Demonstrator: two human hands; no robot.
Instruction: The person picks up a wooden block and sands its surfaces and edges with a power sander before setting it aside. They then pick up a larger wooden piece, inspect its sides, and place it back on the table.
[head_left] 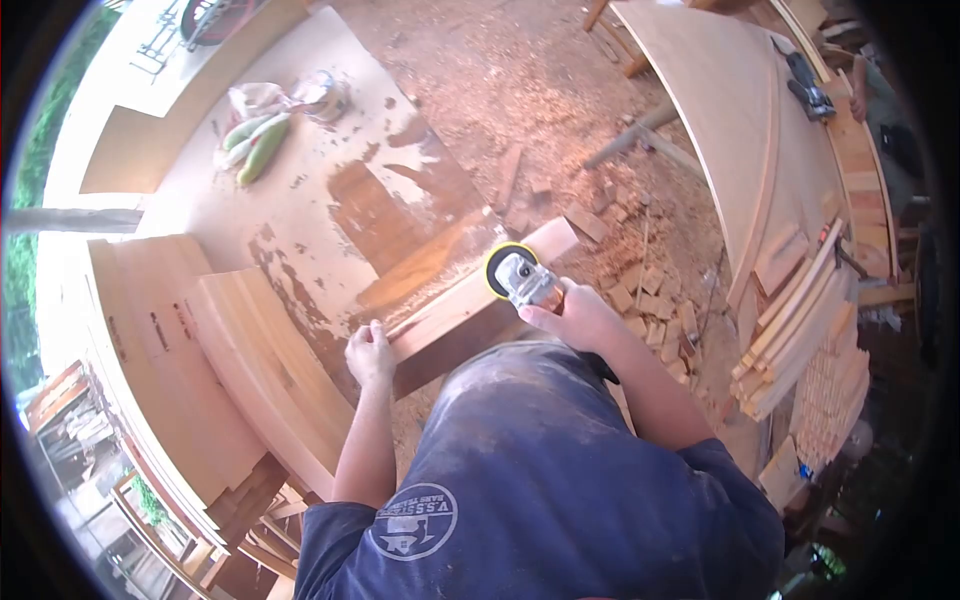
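My right hand is wrapped round the body of a handheld power sander with a round, yellow-edged disc. The disc is over the right part of a long, pale wooden board at the near edge of the worktable. At the board's left end is my left hand, its fingers curled together by the edge; whether they grip the board or something small is hard to tell.
The worktable bears green-and-white bundles and a container. Curved boards are stacked at left. Shavings and offcuts litter the floor. At right are a curved panel, wood strips and a person.
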